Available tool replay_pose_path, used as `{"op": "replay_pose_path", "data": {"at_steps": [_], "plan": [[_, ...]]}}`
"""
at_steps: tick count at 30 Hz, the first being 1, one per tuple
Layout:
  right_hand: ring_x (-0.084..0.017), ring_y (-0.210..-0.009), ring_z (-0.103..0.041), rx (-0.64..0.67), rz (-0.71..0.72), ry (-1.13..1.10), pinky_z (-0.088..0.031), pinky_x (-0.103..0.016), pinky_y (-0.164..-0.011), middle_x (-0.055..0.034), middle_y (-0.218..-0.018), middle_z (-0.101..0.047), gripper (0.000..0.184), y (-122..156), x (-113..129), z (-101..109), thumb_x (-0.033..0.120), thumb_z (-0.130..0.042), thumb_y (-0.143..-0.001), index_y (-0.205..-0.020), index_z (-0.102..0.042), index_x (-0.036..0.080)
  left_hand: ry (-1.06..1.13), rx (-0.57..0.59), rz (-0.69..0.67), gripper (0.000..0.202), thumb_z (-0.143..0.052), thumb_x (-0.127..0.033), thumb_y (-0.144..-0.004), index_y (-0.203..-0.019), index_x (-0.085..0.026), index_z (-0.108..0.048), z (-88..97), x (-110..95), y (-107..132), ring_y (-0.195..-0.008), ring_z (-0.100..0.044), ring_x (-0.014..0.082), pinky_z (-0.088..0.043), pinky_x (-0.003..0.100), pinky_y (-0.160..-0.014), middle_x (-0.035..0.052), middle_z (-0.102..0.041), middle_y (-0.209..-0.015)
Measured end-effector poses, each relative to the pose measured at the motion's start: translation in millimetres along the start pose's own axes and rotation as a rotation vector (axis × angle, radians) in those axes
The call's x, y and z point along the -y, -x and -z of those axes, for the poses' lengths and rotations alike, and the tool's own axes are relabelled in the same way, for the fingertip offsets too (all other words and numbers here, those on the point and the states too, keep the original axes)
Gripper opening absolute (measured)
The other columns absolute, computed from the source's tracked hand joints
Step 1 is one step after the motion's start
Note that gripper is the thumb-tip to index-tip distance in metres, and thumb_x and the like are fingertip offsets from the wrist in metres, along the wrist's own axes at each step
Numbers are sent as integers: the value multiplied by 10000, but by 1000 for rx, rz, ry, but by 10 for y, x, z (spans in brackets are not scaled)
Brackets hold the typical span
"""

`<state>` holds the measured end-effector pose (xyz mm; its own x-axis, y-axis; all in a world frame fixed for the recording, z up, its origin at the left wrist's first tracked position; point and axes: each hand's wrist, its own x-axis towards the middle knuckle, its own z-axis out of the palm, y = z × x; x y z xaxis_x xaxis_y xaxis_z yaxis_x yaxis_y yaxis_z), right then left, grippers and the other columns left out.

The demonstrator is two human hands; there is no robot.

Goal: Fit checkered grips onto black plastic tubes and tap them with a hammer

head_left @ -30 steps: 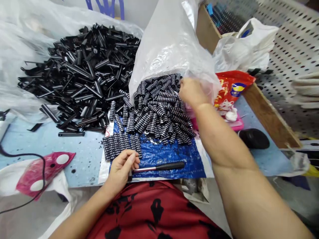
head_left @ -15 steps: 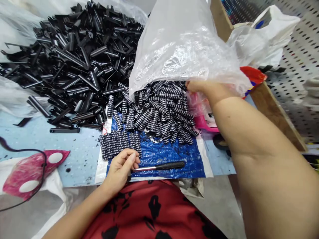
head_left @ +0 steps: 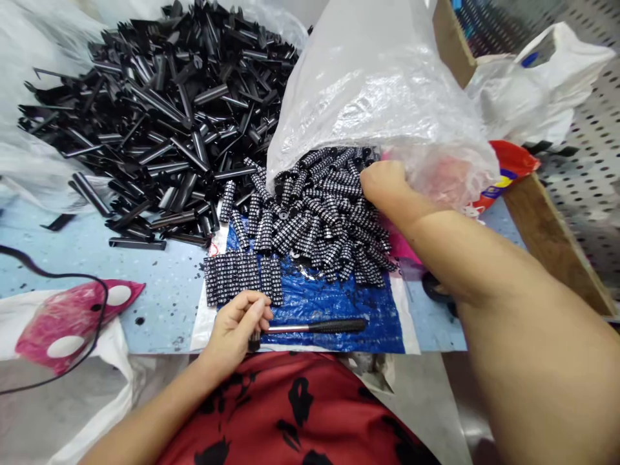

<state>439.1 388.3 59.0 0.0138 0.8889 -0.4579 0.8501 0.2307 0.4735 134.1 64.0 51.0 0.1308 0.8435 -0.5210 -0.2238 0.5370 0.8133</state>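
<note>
Right hand, closed on the clear bag's near edge over the patterned tubes, should lift gently so none roll off, while left hand pinches a small piece.

The person wore a red garment with black blotchy patterning across the lap; both forearms were bare, without sleeves or jewellery.

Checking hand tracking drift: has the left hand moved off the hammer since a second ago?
No. The left hand stays at the head end of the hammer on the blue sheet, just below the row of printed pieces.
</note>
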Motion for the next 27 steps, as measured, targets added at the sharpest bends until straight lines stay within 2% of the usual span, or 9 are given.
{"op": "replay_pose_path", "data": {"at_steps": [5,9,14,16,19,22,24,27], "plan": [[-401,-1341,-608,39,2,26,-449,-504,-1069,-389,-1291,-603,428,103,37,125,-6,-395,-1003,-1300,-679,-126,7,-14,-21,511,-673,-647,-992,-1008,-138,-704,52,66,-22,-689,-647,93,-528,186,-642,49,-699,-840],[-349,-1338,-610,22,48,22,-373,-479,-1088,-336,-1226,-651,355,135,23,110,-27,-425,-1004,-1182,-720,-111,16,-8,-7,504,-678,-641,-991,-1016,-139,-703,54,83,-49,-692,-643,92,-520,182,-640,48,-697,-840],[-290,-1333,-622,-27,45,1,-337,-443,-1043,-324,-1151,-672,253,126,10,49,-49,-456,-974,-1008,-695,-124,17,0,2,537,-690,-670,-969,-1007,-134,-701,13,53,-69,-680,-636,91,-505,178,-618,50,-694,-825],[-291,-1342,-620,-50,38,-13,-337,-446,-1029,-309,-1134,-677,198,108,13,35,-38,-462,-953,-873,-634,-99,17,-9,1,542,-695,-674,-963,-1000,-133,-704,3,52,-67,-677,-636,90,-507,177,-620,49,-693,-819],[-307,-1354,-619,-80,32,-45,-348,-462,-1025,-304,-1120,-674,254,94,5,42,-21,-443,-924,-675,-405,13,12,-23,-1,532,-698,-664,-966,-999,-134,-708,0,66,-57,-680,-639,90,-513,176,-628,50,-695,-821],[-320,-1371,-609,-116,3,-91,-369,-474,-1027,-335,-1142,-650,365,97,-41,59,12,-365,-927,-644,-170,138,11,-30,1,507,-692,-643,-981,-1009,-137,-710,1,88,-55,-685,-642,88,-515,173,-632,50,-700,-832],[-321,-1378,-599,-136,-18,-132,-382,-475,-1016,-349,-1159,-628,360,90,-95,52,65,-289,-951,-666,-104,186,13,-28,-6,486,-687,-625,-992,-1015,-140,-711,0,100,-67,-689,-644,87,-516,170,-633,48,-701,-835],[-298,-1368,-592,-160,-52,-210,-381,-473,-1007,-321,-1152,-626,343,41,-185,5,112,-255,-979,-676,-116,196,16,-22,-20,466,-692,-609,-994,-1017,-144,-712,-9,104,-98,-678,-644,84,-509,163,-613,43,-698,-823]]}}
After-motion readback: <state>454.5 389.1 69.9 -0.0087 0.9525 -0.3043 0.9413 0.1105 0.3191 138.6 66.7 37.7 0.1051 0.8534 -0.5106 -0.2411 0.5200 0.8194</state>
